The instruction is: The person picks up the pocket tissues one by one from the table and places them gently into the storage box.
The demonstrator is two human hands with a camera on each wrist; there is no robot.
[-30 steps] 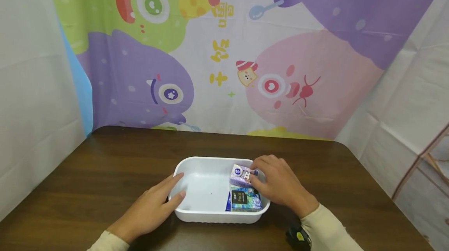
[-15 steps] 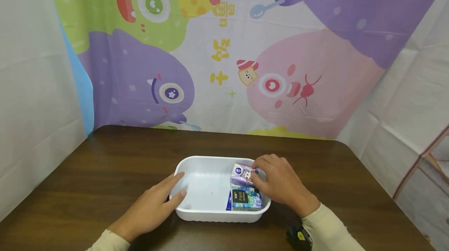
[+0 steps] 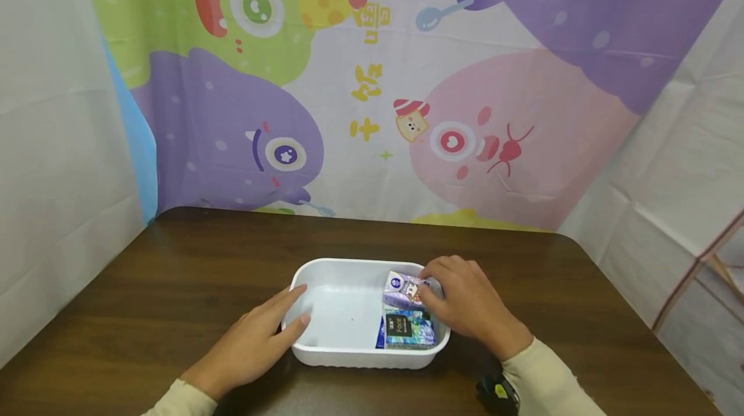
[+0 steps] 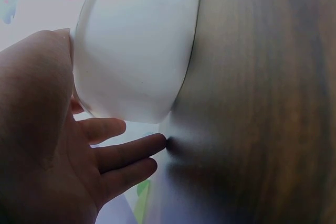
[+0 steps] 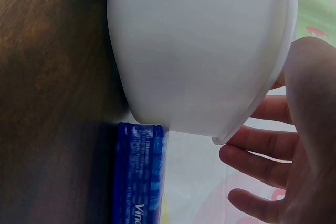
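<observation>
A white plastic basin [image 3: 343, 358] sits on the table, with packs at its right end. One is a purple cartoon tissue pack [image 3: 401, 296]; in front of it lies a blue-green "Face" tissue pack [image 3: 415, 332], overlapping a dark blue pack [image 3: 380, 336]. My left hand [image 3: 250, 345] rests at the basin's left end, thumb and index finger over the rim, the other fingers extended outside. At the right end my right hand [image 3: 467, 303] rests over the rim, thumb and index fingertips beside the purple pack. A blue tissue pack [image 5: 137, 177] lies outside the basin, under this hand, hidden in the head view.
The brown wooden table [image 3: 221, 261] runs back to a cartoon-printed curtain [image 3: 360, 183]. White cloth [image 3: 64, 164] hangs on the left, and another white cloth [image 3: 668, 190] on the right. A black wrist device [image 3: 496, 393] is at the right cuff.
The head view has shifted very slightly. Both hands, the basin and the packs keep the same positions relative to one another.
</observation>
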